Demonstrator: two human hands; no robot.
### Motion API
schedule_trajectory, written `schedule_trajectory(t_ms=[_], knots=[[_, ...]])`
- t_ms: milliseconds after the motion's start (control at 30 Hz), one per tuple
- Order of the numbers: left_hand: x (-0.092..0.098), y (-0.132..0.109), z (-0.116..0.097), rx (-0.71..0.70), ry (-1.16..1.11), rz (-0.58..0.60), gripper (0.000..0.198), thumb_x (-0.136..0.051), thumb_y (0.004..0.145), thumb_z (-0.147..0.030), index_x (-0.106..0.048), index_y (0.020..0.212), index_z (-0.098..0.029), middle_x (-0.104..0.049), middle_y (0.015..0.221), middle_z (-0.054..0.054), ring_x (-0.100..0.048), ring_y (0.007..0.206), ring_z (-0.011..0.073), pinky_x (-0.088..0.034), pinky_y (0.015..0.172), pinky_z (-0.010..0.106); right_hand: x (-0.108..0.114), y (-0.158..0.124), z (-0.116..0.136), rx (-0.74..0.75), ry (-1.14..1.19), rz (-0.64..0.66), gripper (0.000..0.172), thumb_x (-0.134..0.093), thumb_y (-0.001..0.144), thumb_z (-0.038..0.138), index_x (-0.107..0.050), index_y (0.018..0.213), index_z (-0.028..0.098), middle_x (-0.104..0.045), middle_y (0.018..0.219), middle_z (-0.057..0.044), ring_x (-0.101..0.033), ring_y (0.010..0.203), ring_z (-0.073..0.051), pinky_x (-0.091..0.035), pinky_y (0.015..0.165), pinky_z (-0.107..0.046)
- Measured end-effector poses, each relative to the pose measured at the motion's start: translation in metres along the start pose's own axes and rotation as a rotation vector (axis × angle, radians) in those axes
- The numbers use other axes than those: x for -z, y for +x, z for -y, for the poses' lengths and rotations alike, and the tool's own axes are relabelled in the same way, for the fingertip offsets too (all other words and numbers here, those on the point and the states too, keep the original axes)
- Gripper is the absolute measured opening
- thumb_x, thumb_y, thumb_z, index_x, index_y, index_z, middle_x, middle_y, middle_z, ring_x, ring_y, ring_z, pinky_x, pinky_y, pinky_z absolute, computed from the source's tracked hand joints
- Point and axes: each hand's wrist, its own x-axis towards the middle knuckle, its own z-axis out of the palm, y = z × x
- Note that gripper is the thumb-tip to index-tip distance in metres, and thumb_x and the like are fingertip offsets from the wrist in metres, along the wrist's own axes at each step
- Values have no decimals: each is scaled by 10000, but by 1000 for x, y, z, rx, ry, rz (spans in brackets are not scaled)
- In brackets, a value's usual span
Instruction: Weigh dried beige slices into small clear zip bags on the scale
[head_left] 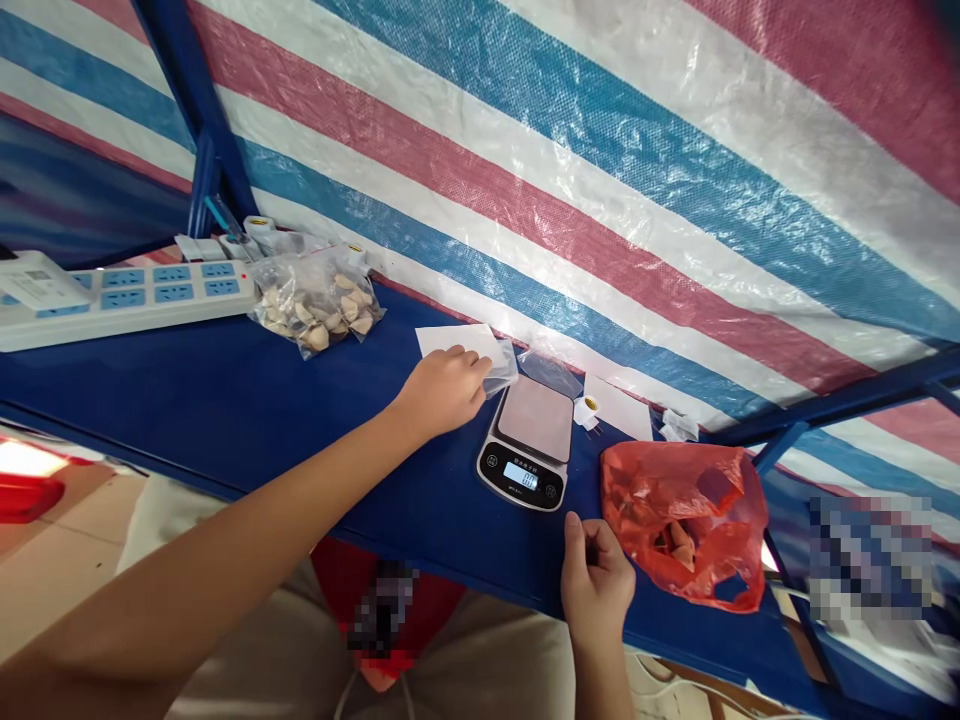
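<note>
On the head camera, my left hand (442, 392) pinches the edge of a small clear bag (504, 362) at my fingertips. The scale (534, 420) between my hands has a bare pan (nothing on it yet). My right hand (598, 582) rests half curled and empty, with the bulging red bag (679, 520) just beside it.

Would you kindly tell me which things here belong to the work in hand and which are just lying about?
In hand: left hand on the small clear bag; digital scale; red plastic bag beside the right hand.
Lying about: power strip; clear bag of pale pieces; white paper slip.
</note>
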Motion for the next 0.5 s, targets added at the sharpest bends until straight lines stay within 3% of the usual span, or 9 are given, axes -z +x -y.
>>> schedule_trajectory(t_ms=[133,233,300,367,500], knots=[[44,-25,-44,-27,-60,14,295,-482,899,-163,-602,1168,-161,-668,790,62,-658,721,212,-442,604,296,13,-10,28,259,99,-16,245,-583,1031,393,-704,1036,180,-681,872,-48,-623,725,-162,-498,689,-279],[69,-38,-81,-184,-131,33,300,-483,897,-138,-556,1188,-154,-622,669,15,-632,578,203,-423,519,282,31,-14,66,393,138,92,275,-553,1044,346,-720,1233,237,-672,1221,-126,-674,1046,-242,-549,849,-372],[78,-42,-103,-248,-162,19,243,-452,937,-146,-551,1159,-132,-600,625,11,-613,520,202,-422,485,289,44,-13,86,328,125,74,283,-545,1044,406,-744,1169,248,-651,1335,-134,-652,1181,-295,-547,922,-427],[82,-44,-120,-277,-194,-8,256,-416,973,-149,-547,1189,-107,-591,606,9,-600,492,191,-412,461,289,58,-12,94,196,107,33,327,-529,1041,468,-750,1157,257,-689,1318,-123,-658,1212,-327,-552,940,-441],[81,-53,-148,-382,-285,-59,343,-393,981,-138,-565,1275,-97,-567,591,14,-597,496,172,-341,420,288,90,-19,73,19,29,48,378,-605,979,535,-772,1213,289,-755,1232,-97,-712,1127,-340,-597,814,-379]])
